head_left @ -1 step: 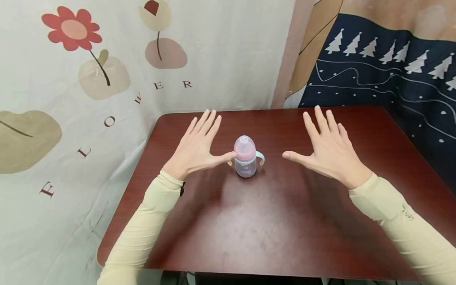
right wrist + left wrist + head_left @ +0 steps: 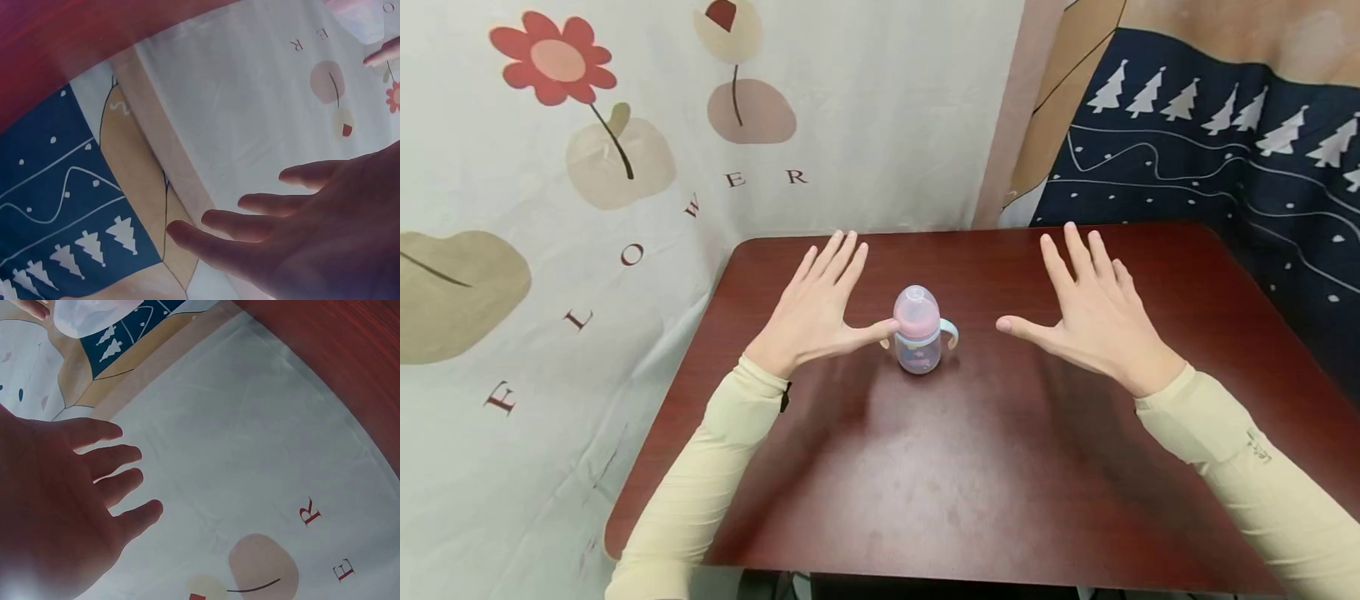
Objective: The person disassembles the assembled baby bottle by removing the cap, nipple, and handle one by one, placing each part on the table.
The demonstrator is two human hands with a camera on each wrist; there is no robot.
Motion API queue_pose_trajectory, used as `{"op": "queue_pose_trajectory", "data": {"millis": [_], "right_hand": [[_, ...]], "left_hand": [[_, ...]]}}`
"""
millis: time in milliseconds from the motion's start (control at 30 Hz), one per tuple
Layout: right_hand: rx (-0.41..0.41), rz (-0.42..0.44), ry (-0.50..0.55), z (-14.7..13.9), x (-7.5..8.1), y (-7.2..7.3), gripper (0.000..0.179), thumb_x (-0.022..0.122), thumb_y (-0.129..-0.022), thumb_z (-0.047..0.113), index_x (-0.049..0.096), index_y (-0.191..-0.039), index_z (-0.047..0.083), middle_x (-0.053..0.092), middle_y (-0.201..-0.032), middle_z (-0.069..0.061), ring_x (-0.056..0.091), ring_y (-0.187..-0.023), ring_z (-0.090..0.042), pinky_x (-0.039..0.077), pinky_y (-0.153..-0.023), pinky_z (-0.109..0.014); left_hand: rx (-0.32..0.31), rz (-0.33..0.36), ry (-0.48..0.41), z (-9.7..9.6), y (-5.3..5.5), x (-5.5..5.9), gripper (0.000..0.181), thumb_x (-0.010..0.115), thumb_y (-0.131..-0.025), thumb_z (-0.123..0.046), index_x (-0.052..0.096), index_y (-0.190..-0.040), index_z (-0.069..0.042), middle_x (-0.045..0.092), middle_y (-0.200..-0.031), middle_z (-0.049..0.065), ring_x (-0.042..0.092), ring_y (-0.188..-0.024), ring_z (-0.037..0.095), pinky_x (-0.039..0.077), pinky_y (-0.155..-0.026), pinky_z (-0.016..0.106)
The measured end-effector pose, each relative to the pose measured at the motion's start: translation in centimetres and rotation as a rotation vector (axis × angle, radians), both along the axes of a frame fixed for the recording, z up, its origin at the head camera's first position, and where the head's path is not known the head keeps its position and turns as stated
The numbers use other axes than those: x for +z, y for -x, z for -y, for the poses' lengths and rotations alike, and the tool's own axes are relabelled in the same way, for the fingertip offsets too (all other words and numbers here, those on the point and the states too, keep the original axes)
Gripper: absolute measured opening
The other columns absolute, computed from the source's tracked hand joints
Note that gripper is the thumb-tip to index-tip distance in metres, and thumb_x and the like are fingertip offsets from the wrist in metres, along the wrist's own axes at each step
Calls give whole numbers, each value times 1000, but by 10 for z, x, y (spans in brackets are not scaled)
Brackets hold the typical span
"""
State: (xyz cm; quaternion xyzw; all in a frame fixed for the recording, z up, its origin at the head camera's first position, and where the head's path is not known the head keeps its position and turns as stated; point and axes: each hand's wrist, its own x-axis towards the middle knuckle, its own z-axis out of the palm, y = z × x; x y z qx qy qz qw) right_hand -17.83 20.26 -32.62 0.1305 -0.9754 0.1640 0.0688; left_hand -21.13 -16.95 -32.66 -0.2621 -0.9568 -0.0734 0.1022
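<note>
A baby bottle [image 2: 917, 354] with a pink collar, a clear domed cap and light blue side handles stands upright near the middle of the table. My left hand [image 2: 812, 312] is spread to its left, palm down, and the thumb tip overlaps the bottle's edge in the head view. To the right, well apart from the bottle, my right hand [image 2: 1093, 321] is spread too, its thumb pointing inward. Neither hand holds anything. In the left wrist view the bottle's cap [image 2: 94, 315] shows at the top left; in the right wrist view part of the bottle [image 2: 362, 19] shows at the top right.
The dark red wooden table [image 2: 895, 483] has rounded corners. Behind it and along its left hangs a pale cloth [image 2: 880, 108] with flowers and letters. A navy cloth [image 2: 1195, 167] with white trees hangs at the back right.
</note>
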Motion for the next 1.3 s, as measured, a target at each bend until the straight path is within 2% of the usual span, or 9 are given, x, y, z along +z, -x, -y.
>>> {"op": "queue_pose_trajectory", "data": {"millis": [300, 467, 567, 767, 900, 1033, 1300], "right_hand": [[3, -39, 65, 10, 5, 8, 119, 62, -87, 82, 8, -172, 19, -2, -179, -14, -5, -163, -45, 7, -122, -76], [12, -61, 101, 16, 4, 10, 118, 64, -87, 81, 9, -172, 20, -1, -179, -12, -4, -164, -43, 6, -123, -76], [15, -55, 107, 19, 5, 9, 119, 65, -86, 81, 9, -172, 20, 0, -179, -12, -3, -164, -43, 7, -123, -76], [18, -83, 107, 22, 8, 7, 120, 66, -86, 80, 10, -172, 20, 1, -179, -12, 0, -164, -42, 8, -124, -74], [27, -95, 114, 24, 13, 8, 119, 67, -86, 79, 11, -172, 19, 3, -179, -12, 1, -164, -41, 9, -125, -73], [29, -95, 123, 25, 16, 11, 119, 68, -85, 80, 13, -172, 20, 8, -178, -13, 8, -164, -41, 13, -125, -71], [37, -111, 162, 30, 12, 21, 114, 71, -85, 77, 20, -171, 24, 14, -178, -11, 18, -161, -42, 18, -123, -72]], "left_hand": [[23, 3, 4, 5, 1, 1, 116, 50, -88, -88, 20, -170, -12, 13, -178, 5, 4, -165, 19, 0, -133, 44], [14, -10, -4, 5, 3, 0, 114, 51, -89, -86, 22, -169, -10, 16, -177, 6, 7, -165, 21, 3, -133, 45], [-6, -10, -25, 4, 2, -5, 112, 54, -89, -84, 29, -168, -8, 21, -176, 8, 10, -165, 22, 3, -133, 44], [-41, -63, -86, 1, 5, -16, 106, 61, -88, -79, 41, -163, -6, 34, -172, 9, 19, -164, 22, 6, -133, 42], [-50, -74, -117, 1, 11, -22, 107, 62, -87, -80, 41, -162, -7, 37, -171, 7, 22, -163, 21, 5, -133, 40], [-48, -44, -125, 3, 14, -32, 108, 62, -86, -80, 40, -163, -7, 37, -171, 6, 22, -163, 20, 5, -133, 39], [-90, -41, -158, 3, 21, -50, 112, 66, -82, -82, 42, -162, -7, 40, -169, 7, 26, -161, 23, 13, -133, 44]]}}
